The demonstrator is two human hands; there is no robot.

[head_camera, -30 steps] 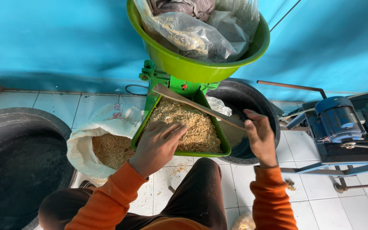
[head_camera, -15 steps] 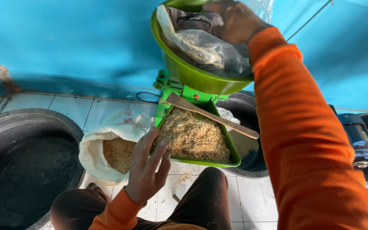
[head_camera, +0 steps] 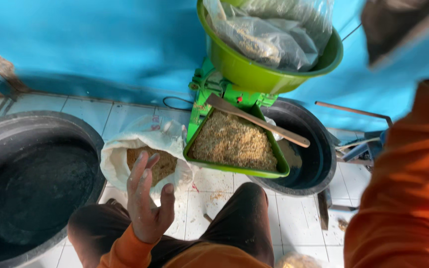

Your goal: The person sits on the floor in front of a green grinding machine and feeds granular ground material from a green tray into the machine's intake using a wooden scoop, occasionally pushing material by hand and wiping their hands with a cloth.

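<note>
1. The left hand (head_camera: 147,201) is hovering open above the person's lap, fingers loosely spread and slightly curled, holding nothing; dust or meal is clinging to the fingertips.
2. It is hanging just over the near edge of the white sack (head_camera: 145,154), which is sitting open on the tiled floor (head_camera: 294,218) and showing brown meal inside.
3. The right arm, in an orange sleeve (head_camera: 408,198), is rising up the right side of the view; the right hand itself is blurring at the top corner, so I cannot tell whether it is open or gripping anything.
4. Just right of the sack, the green tray (head_camera: 234,169) of the green machine is holding a heap of coarse tan ground material, tilting down toward the person.
5. A wooden stick (head_camera: 256,120) is lying diagonally across the tray's far corner, its end reaching over the black tub (head_camera: 319,164) behind the tray.
6. Above, the green hopper bowl (head_camera: 254,74) is carrying a crumpled clear plastic bag (head_camera: 274,30).
7. A large black basin (head_camera: 31,183) is sitting at the left, touching the sack's side.
8. A blue wall is running behind everything.
</note>
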